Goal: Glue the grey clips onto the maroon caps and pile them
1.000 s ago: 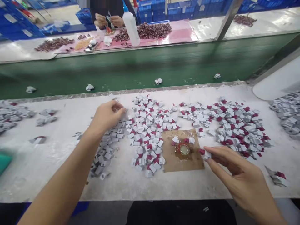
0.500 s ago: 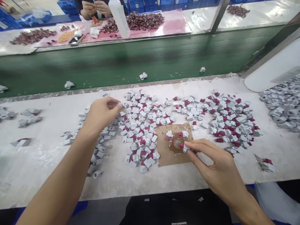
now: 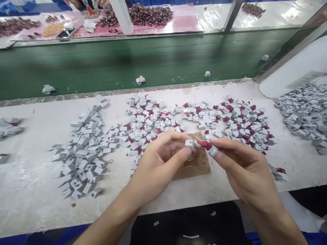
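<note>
Between thumb and fingers, my left hand (image 3: 163,163) pinches a small light-grey plastic block (image 3: 189,144). Facing it, my right hand (image 3: 242,166) grips a grey block with a dark-red part (image 3: 208,147) on it. The two pieces are held close together; whether they touch I cannot tell. Beneath them lies a brown cardboard square (image 3: 201,166) with a wet patch and a round disc, mostly covered by my hands. Behind the left hand spreads a pile of grey and dark-red pieces (image 3: 143,126), and another such pile (image 3: 242,122) lies beyond the right hand.
Plain grey blocks (image 3: 87,153) are heaped at the left, more (image 3: 304,115) at the far right beside a white bottle (image 3: 291,71). A green conveyor belt (image 3: 102,68) runs behind, carrying several pieces. Across it, a co-worker's hands (image 3: 102,3) show near dark pieces (image 3: 150,15).
My left hand has come from the pile to the right, now holding a grey block beside my right hand. The right hand has lifted its piece off the cardboard. The view has shifted slightly.
</note>
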A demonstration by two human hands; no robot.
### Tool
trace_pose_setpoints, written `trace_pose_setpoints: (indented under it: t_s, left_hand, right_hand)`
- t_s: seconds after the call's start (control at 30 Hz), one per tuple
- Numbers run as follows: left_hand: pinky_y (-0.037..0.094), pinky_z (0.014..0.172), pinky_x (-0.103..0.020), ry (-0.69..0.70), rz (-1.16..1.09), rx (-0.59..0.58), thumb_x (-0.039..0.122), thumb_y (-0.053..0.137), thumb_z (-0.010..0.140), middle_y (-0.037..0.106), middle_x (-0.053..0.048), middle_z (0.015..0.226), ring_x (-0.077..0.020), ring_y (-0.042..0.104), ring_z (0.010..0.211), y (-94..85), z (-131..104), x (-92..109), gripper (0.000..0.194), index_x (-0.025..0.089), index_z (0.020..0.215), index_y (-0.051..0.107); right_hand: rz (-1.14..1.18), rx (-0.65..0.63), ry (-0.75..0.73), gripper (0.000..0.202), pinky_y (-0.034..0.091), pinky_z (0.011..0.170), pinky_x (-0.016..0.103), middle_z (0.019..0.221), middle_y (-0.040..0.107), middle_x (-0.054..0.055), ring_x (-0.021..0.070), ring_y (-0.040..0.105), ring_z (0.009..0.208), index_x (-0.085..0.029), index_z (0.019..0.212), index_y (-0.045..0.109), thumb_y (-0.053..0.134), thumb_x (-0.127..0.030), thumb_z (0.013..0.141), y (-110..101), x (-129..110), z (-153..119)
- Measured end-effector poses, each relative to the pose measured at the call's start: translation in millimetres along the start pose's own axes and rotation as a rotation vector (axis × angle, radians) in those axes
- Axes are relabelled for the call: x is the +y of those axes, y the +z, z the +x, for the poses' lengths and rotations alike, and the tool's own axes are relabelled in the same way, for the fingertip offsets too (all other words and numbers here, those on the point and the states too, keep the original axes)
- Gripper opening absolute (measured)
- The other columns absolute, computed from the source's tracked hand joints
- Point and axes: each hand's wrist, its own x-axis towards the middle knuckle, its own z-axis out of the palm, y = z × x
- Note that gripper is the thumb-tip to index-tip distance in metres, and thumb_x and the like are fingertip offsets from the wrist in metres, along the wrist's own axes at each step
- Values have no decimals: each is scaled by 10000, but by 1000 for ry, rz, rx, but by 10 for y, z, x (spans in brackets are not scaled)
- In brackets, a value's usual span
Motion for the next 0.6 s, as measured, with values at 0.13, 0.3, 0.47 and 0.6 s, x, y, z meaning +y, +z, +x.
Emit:
trace_pose_setpoints:
  t_s: [0.13, 0.3, 0.47, 0.6]
  left_hand:
    - [763, 989, -408, -20, -100, -35, 371, 840, 1058, 902, -54, 1258, -282, 887, 1152, 144, 70, -54, 83, 329, 1129, 830]
    - [751, 976, -374, 1, -118, -39, 310, 843, 1054, 904, -39, 1183, -257, 883, 1118, 136, 111, -65, 68, 323, 1120, 834]
    - [754, 990, -398, 20, -47, -47, 314, 846, 1053, 891, -41, 1176, -269, 874, 1124, 128, 106, -80, 79, 341, 1126, 862]
    - [731, 1066, -462, 72, 83, -19, 351, 836, 1065, 883, -31, 1265, -297, 857, 1185, 137, 58, -109, 101, 383, 1148, 884]
  right_hand:
    - [45, 15, 41, 154, 804, 956, 424, 1204, 939, 17, 283, 916, 1117, -445, 1189, 966, 936, -392, 1048, -16, 26, 64]
    - [50, 8, 24, 175, 789, 951, 383, 1211, 931, 13, 259, 904, 1125, -442, 1199, 967, 925, -347, 1057, -38, 57, 69]
    - [-63, -29, -24, 270, 732, 854, 307, 1099, 908, -1, 201, 850, 1008, -467, 1209, 965, 882, -250, 1070, -25, 0, 97]
    - [-153, -85, -51, 301, 708, 837, 315, 1069, 900, 23, 210, 833, 996, -427, 1230, 969, 874, -208, 1047, -25, -73, 120]
